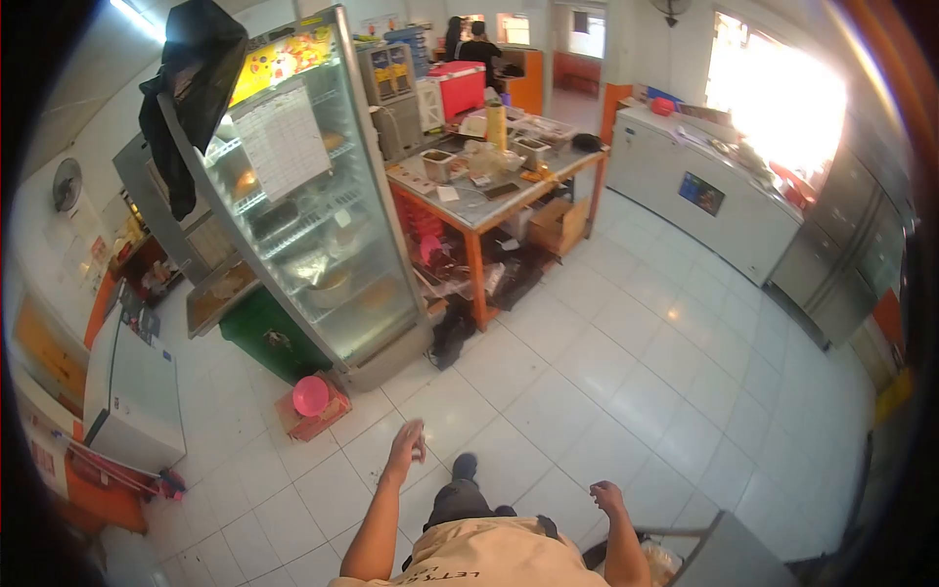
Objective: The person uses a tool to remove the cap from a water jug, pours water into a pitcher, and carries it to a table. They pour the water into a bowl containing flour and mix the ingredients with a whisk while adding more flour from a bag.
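Both of my hands hang in front of my body over the white tiled floor (570,397). My left hand (406,449) is raised a little with its fingers loosely bent and apart, and nothing shows in it. The pink bowl (311,396) on a red box lies nearest to it. My right hand (606,496) has its fingers curled; whether it holds anything is too small to tell. Beside my right forearm, at the lower edge, stands a grey panel (734,558) with a partly hidden container.
A glass-door fridge (328,225) stands ahead on the left, beside a green bin (274,333). An orange-legged table (474,220) bears trays and packets. White chest freezers (694,186) and a steel fridge (846,245) line the right. A person (479,51) is far back.
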`<state>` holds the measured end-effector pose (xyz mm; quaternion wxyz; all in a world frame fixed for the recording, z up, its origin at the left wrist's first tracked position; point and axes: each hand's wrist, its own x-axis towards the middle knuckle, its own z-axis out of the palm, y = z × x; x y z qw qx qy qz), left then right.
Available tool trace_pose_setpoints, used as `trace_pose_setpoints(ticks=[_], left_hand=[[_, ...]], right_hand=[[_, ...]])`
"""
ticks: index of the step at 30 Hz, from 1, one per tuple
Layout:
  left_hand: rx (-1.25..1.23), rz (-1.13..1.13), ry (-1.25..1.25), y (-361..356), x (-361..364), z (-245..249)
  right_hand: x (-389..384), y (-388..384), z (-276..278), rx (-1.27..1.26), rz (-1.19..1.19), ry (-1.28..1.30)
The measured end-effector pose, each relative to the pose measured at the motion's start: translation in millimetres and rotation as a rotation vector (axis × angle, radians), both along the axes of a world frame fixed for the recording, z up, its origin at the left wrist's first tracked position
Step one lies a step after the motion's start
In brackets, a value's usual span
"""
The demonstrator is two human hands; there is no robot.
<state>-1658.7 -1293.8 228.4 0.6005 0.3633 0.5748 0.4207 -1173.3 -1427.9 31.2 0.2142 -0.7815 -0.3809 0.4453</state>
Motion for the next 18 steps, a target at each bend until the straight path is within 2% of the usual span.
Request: trace_pose_setpoints(ticks=[4,7,8,9,11,12,15,17,18], left_hand=[[0.449,-0.01,0.035,132.4,-23.8,117.9],[0.799,-0.031,0.136,228.0,-61.1,236.8],[0.949,0.03,0.192,249.6,-65.3,282.6],[1.096,0.077,0.306,272.6,-70.5,327.1],[1.208,0.194,0.398,321.9,-85.3,404.8],[1.255,0.242,0.526,346.7,-93.5,440.6],[1.528,0.374,0.801,428.4,-121.8,540.8],[1.423,0.559,1.065,478.9,-139.8,595.1],[1.55,0.485,1.168,511.4,-158.9,620.4]], right_hand=[[-14.8,70.9,-8.8,-0.054,0.061,0.105],[-18.5,103.6,-37.7,-0.192,0.076,0.124],[-18.9,106.1,-48.4,-0.281,0.048,0.12],[-20.8,116.5,-55.3,-0.373,0.016,0.117],[-27.6,131.0,-59.6,-0.458,-0.009,0.111],[-32.9,141.0,-59.6,-0.467,-0.02,0.115],[-55.9,179.4,-56.9,-0.422,-0.073,0.141],[-71.7,217.4,-53.1,-0.329,-0.126,0.168],[-80.7,235.7,-50.4,-0.281,-0.149,0.178]])
